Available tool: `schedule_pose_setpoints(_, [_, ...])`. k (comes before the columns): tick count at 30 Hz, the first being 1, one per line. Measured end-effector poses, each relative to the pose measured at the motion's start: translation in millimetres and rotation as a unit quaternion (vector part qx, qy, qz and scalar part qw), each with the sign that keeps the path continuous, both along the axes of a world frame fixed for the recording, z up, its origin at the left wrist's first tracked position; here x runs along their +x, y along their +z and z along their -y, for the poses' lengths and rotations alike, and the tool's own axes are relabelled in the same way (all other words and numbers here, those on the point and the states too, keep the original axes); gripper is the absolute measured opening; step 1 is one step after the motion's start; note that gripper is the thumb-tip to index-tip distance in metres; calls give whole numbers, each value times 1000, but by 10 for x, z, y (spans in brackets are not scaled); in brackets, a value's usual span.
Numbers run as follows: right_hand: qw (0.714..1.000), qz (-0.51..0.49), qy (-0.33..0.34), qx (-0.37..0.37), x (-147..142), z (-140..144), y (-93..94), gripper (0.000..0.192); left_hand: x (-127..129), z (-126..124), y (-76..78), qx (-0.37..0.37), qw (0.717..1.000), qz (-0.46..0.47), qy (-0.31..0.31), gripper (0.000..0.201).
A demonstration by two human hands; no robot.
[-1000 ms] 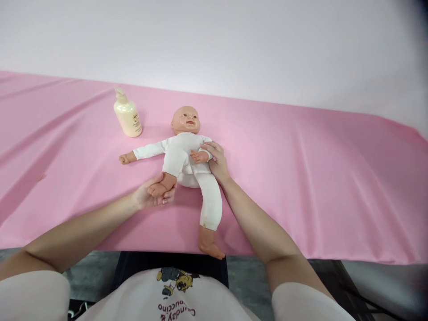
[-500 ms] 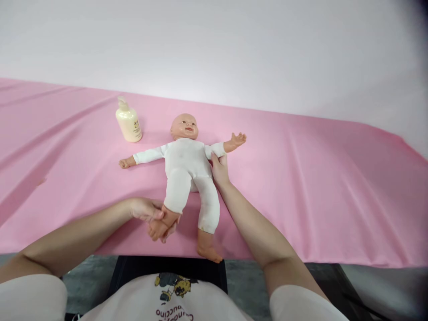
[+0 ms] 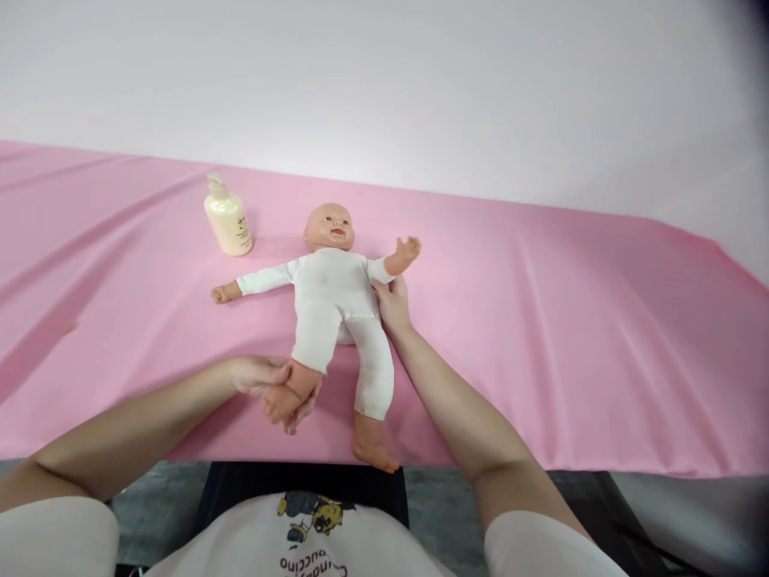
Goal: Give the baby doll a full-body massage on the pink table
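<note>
A baby doll (image 3: 330, 280) in a white cloth body lies on its back, head away from me and legs towards me. My left hand (image 3: 264, 381) is closed around the doll's ankle and foot on the left side, its fingers showing beneath the foot. On the right, my right hand (image 3: 393, 304) holds the doll's sleeved arm from below, beside the torso. Part of my right fingers is hidden behind that arm. The doll's hand (image 3: 408, 250) on this side sticks up with spread fingers. Its other arm lies stretched out to the left.
A cream pump bottle (image 3: 229, 224) stands on the pink cloth (image 3: 577, 344), left of the doll's head. Behind the table rises a white wall (image 3: 384, 88). The doll's other foot (image 3: 373, 450) lies at the table's front edge.
The doll's arm in my right hand has swung inward and its hand has shifted left. The foot in my left hand has moved slightly up and left.
</note>
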State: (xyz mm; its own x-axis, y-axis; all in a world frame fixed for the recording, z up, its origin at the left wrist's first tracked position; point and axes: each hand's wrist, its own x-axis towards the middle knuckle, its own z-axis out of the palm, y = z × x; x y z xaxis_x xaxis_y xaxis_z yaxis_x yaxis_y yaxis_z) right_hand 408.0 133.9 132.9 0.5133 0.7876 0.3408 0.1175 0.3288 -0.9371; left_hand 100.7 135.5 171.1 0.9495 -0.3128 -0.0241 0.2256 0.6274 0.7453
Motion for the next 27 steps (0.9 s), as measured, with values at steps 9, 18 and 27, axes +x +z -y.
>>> schedule_pose_setpoints(9, [957, 290, 14, 13, 47, 38, 38, 34, 58, -124, 56, -112, 974, -39, 192, 57])
schedule_pose_setpoints(18, [997, 66, 28, 13, -48, 11, 46, 33, 16, -47, 64, -41, 996, 6, 81, 61])
schedule_pose_setpoints(27, [971, -237, 15, 3, -2, -76, -24, 40, -9, 95, 112, 211, 973, -87, -26, 44])
